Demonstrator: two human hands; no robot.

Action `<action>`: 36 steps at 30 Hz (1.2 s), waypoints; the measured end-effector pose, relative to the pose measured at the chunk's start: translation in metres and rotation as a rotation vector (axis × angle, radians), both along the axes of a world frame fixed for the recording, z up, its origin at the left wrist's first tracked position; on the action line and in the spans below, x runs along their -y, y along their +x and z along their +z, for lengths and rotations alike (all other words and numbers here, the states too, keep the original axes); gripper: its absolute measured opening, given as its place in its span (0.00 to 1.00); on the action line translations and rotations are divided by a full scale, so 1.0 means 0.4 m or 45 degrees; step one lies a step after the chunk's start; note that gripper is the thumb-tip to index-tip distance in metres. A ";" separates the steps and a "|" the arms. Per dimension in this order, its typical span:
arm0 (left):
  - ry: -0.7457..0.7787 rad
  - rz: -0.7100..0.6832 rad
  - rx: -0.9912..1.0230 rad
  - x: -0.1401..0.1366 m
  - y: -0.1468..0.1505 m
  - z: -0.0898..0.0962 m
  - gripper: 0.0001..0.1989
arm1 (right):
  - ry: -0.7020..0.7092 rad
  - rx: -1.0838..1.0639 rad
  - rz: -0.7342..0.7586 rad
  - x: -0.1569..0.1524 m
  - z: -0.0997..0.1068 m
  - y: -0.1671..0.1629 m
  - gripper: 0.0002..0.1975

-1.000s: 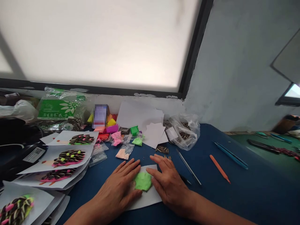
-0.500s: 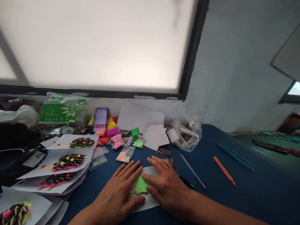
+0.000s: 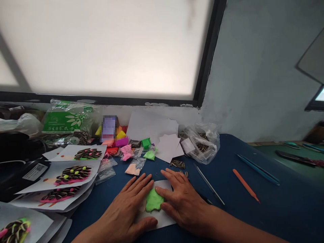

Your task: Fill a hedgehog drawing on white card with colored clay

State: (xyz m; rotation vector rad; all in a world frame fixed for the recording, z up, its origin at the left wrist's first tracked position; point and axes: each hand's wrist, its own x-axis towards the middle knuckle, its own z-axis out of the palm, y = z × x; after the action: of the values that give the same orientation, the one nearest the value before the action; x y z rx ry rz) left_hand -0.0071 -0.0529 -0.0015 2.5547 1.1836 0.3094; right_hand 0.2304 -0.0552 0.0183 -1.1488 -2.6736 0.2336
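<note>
A flattened patch of light green modelling clay [image 3: 154,200] lies on a small white paper card [image 3: 164,221] on the blue table. My left hand [image 3: 129,204] rests flat over the card's left side, fingers stretched, its index finger along the clay's left edge. From the right, my right hand [image 3: 183,199] lies with fingers spread, index finger and thumb touching the clay's right edge. Both hands cover parts of the card. Neither holds anything. Just beyond the right fingers lies a small pile of striped sunflower seeds [image 3: 177,164].
Finished seed-and-clay hedgehog cards [image 3: 73,175] are stacked on the left. Colourful clay packets [image 3: 126,152], white paper sheets [image 3: 152,126] and a bag of seeds [image 3: 202,145] stand along the wall. A metal tool [image 3: 209,184], an orange tool [image 3: 246,185] and blue tweezers [image 3: 258,169] lie to the right.
My right hand has shifted slightly right, uncovering more of the green clay, which looks a little wider. The left hand has hardly moved. The view has turned slightly.
</note>
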 end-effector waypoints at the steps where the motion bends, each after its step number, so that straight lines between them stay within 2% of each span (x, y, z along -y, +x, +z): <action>1: -0.007 0.001 -0.002 0.004 0.000 0.001 0.40 | 0.008 -0.002 -0.007 0.002 -0.005 0.001 0.20; 7: -0.036 0.027 -0.005 0.007 0.004 0.004 0.40 | 0.093 -0.069 -0.047 0.011 -0.020 0.005 0.19; 12: -0.033 0.044 -0.030 0.008 0.004 0.000 0.41 | 0.139 -0.029 0.126 0.017 -0.007 0.005 0.16; 16: 0.016 0.032 0.003 0.007 0.002 -0.007 0.40 | 0.164 0.019 0.163 0.015 -0.003 0.003 0.15; 28: -0.011 0.025 -0.050 0.000 0.011 0.003 0.41 | 0.333 -0.057 0.084 0.015 -0.024 0.003 0.14; 36: 0.112 0.004 0.005 0.001 -0.003 -0.021 0.40 | 0.281 -0.168 0.055 0.018 -0.025 0.012 0.14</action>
State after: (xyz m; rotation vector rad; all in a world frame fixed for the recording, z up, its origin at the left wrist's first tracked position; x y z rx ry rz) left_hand -0.0081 -0.0532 -0.0099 2.6260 1.1976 0.3749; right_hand 0.2353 -0.0625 0.0084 -0.9746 -2.5354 0.0192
